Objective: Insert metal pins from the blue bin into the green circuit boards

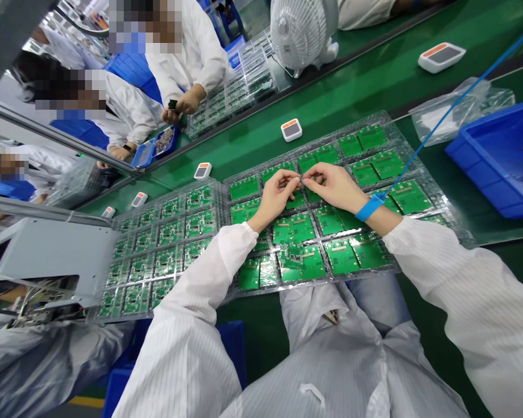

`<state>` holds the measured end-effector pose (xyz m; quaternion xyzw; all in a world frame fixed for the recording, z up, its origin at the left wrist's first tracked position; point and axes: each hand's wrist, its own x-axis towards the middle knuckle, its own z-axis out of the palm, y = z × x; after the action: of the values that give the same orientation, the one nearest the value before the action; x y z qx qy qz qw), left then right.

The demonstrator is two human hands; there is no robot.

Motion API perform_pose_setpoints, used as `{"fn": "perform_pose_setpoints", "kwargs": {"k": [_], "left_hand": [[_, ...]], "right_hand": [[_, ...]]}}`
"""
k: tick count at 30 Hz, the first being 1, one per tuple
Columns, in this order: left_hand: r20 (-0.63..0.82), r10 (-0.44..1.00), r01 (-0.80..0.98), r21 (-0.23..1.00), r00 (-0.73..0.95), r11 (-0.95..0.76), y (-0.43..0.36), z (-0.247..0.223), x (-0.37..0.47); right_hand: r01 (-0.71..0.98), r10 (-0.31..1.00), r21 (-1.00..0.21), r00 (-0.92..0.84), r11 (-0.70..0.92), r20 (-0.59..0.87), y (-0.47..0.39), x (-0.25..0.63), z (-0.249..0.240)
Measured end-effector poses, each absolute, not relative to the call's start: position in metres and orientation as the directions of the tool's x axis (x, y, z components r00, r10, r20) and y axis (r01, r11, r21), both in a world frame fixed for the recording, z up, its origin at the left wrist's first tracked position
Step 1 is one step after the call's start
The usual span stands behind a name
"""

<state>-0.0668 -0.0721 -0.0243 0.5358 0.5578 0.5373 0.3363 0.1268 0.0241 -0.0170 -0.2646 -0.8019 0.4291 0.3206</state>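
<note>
A person in a white striped smock sits at a green worktop [482, 223], both forearms reaching forward. The left hand [279, 194] and the right hand [329, 181] meet fingertip to fingertip, each in a narrow pinch on one tiny part [301, 179], too small for me to identify. It is above the far half of a clear plastic tray [445, 194], whose compartments hold green circuit boards [412, 196]. On the right wrist is a blue wristband [370, 206], with a blue cord [455, 103] running up toward the far right.

Just left of this tray is a second clear tray [221, 215], filled with boards that carry more components. On the right stands a blue bin [497, 154] with small dark pieces inside; a clear plastic bag [444, 119] lies beside it, on the far side. Beyond the trays, small white devices with orange strips, one of them [292, 130] right behind the boards, are spaced along a green strip. Farther off stands a white fan [303, 35]. Across on the far left, a co-worker [187, 52] in white holds a small dark piece, near a blue container [164, 141] of small parts.
</note>
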Motion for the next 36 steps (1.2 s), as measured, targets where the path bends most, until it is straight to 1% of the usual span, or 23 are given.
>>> {"fn": "perform_pose_setpoints", "kwargs": {"k": [14,20,25,31,36], "left_hand": [[0.155,0.959,0.244,0.965,-0.236,-0.096,-0.0721,-0.0221,-0.0649],[0.174,0.961,0.228,0.966,-0.216,-0.123,-0.0715,-0.0232,-0.0649],[0.168,0.961,0.236,0.965,-0.219,-0.115,-0.0715,-0.0221,-0.0639],[0.158,0.961,0.233,0.967,-0.228,-0.104,-0.0718,-0.0213,-0.0636],[0.189,0.962,0.219,0.965,-0.194,-0.146,-0.0722,-0.0217,-0.0641]], "right_hand": [[0.14,0.724,-0.869,-0.624,0.475,0.296,0.0256,0.1251,-0.0192],[0.133,0.716,-0.864,-0.627,0.486,0.307,0.0247,0.1257,-0.0205],[0.145,0.707,-0.851,-0.635,0.505,0.311,0.0257,0.1262,-0.0207],[0.162,0.726,-0.85,-0.613,0.502,0.312,0.024,0.1255,-0.0188],[0.165,0.707,-0.847,-0.641,0.505,0.297,0.0227,0.126,-0.0177]]}}
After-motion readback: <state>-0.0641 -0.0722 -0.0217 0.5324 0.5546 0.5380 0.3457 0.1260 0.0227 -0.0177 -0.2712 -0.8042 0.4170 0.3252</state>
